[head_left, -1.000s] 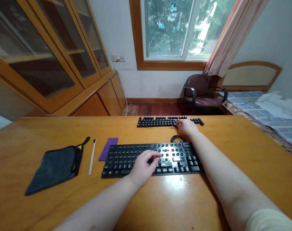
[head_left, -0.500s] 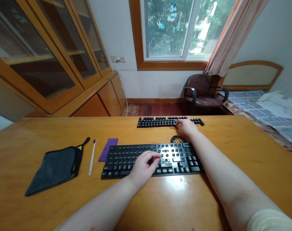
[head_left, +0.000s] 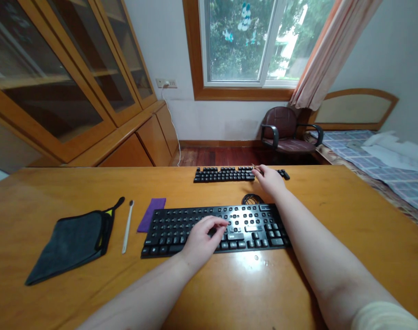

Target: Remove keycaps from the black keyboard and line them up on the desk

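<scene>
A black keyboard (head_left: 195, 247) lies on the desk, many of its keys lacking caps and showing bare stems. My left hand (head_left: 203, 238) is over its middle, fingers curved and thumb a little apart from them, with nothing visible in it. Farther back, my right hand (head_left: 270, 181) is at the rows of loose black keycaps (head_left: 225, 175). Its fingertips are pinched together, and a thin small piece shows at their tips, too small to name. That hand and wrist hide part of the keycap rows.
A coiled black cable (head_left: 252, 199) sits behind the keyboard. Left of it lie a purple cloth (head_left: 150, 217), a white toothbrush (head_left: 127, 229) and a dark grey cloth (head_left: 74, 240) on the wooden desk (head_left: 229, 293). A chair (head_left: 284, 128) stands beyond the desk.
My right hand has risen slightly and shifted back at the keycap rows, its fingers still pinched. My left hand stays over the keyboard. The whole view has moved slightly.
</scene>
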{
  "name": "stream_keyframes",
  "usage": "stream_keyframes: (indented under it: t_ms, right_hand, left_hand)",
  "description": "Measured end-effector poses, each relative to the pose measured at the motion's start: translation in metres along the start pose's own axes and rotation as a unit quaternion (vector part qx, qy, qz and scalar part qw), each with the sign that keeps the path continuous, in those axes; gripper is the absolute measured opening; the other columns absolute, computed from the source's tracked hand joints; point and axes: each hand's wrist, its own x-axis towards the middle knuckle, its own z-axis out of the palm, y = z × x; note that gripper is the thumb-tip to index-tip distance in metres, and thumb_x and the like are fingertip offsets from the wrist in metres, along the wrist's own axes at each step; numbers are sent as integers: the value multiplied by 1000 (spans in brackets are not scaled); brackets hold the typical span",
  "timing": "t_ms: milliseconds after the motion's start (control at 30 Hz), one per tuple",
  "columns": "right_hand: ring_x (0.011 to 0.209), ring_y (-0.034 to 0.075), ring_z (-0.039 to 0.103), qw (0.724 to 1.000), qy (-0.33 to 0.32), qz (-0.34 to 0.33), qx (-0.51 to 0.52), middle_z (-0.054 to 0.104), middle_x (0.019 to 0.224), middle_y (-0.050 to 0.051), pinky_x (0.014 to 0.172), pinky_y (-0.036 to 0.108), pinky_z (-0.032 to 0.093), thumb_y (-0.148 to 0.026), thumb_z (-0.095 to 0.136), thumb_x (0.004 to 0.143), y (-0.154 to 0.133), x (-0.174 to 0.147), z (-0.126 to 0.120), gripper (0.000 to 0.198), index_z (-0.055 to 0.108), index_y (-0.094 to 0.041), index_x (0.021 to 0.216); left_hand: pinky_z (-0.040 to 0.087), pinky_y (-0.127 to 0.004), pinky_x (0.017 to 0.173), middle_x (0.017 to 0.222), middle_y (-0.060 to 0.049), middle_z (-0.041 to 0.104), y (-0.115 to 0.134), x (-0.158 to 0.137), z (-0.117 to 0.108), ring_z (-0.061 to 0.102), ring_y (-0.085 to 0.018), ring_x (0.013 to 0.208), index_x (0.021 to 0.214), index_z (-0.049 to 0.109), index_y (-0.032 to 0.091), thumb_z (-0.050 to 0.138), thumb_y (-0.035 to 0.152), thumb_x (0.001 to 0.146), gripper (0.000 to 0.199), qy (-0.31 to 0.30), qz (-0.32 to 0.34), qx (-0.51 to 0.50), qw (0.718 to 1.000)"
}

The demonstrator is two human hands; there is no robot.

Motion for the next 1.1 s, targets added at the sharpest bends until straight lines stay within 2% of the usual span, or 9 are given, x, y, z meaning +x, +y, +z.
stream_keyframes:
  t_ms: [167, 333, 433, 567, 667, 767, 900, 1000, 1100]
  right_hand:
    - [99, 19, 55, 993, 16, -34, 109, 63, 103, 9, 85, 26, 39, -25, 19, 93, 8, 9, -5, 43, 60, -16, 97]
    - [102, 23, 52, 991, 73, -62, 92, 60, 103, 14, 92, 31, 37, -27, 33, 90, 8, 15, -13, 35, 60, -11, 104]
    - [100, 22, 54, 987, 73, -106, 94, 59, 102, 12, 90, 32, 39, -23, 35, 90, -6, 15, -23, 34, 61, -14, 109]
    - [92, 19, 58, 983, 23, -170, 63, 62, 95, 7, 85, 29, 43, -25, 45, 88, -38, 28, -40, 28, 67, -20, 104]
    - [90, 19, 59, 979, 61, -188, 49, 66, 93, 5, 83, 29, 44, -30, 48, 89, -58, 52, -43, 25, 70, -22, 98]
    - [92, 20, 58, 979, 95, -179, 27, 66, 94, 8, 85, 30, 43, -26, 47, 89, -65, 73, -28, 26, 69, -18, 99]
    - [92, 18, 57, 976, 73, -201, 41, 62, 96, 8, 85, 27, 43, -12, 45, 86, -55, 78, 8, 29, 66, -16, 106]
    - [86, 16, 58, 977, 57, -197, 57, 61, 91, 6, 82, 26, 45, -16, 51, 85, -42, 72, 25, 23, 69, -18, 98]
    - [82, 16, 58, 981, 54, -178, 48, 62, 86, 5, 77, 25, 44, -24, 57, 84, -35, 70, 31, 17, 71, -20, 91]
  left_hand:
    - [49, -27, 74, 84, -2, 66, 0, 0, 0, 61, -15, 79, 88, 65, 21, 55, 16, 82, 13, -10, 0, -2, 1000]
    - [49, -27, 74, 84, -2, 66, 1, 0, 0, 61, -14, 79, 89, 65, 21, 55, 16, 82, 13, -14, -5, -4, 1000]
    - [49, -27, 75, 84, -2, 66, 1, 0, 1, 61, -14, 79, 89, 66, 21, 55, 16, 82, 13, -13, -3, -6, 1000]
    - [48, -26, 74, 84, -2, 66, 1, 0, 2, 61, -14, 79, 88, 66, 20, 55, 17, 82, 13, -20, -4, -9, 1000]
    - [48, -27, 76, 85, -2, 66, 2, 1, 1, 61, -15, 81, 88, 66, 20, 55, 17, 83, 12, -18, -7, -7, 1000]
    - [48, -27, 76, 85, -2, 67, 3, 2, 0, 61, -15, 82, 87, 66, 20, 55, 17, 82, 13, -16, -9, -11, 1000]
    - [49, -26, 74, 83, -2, 66, 2, 1, 0, 61, -14, 79, 87, 66, 20, 55, 15, 82, 13, -9, -13, -22, 1000]
    - [48, -25, 74, 84, -1, 66, 1, 0, 1, 61, -14, 79, 88, 66, 21, 55, 17, 83, 13, -16, -12, -26, 999]
    - [48, -26, 75, 84, -2, 66, 0, 0, 2, 61, -14, 80, 89, 66, 21, 55, 18, 83, 13, -20, -12, -24, 999]
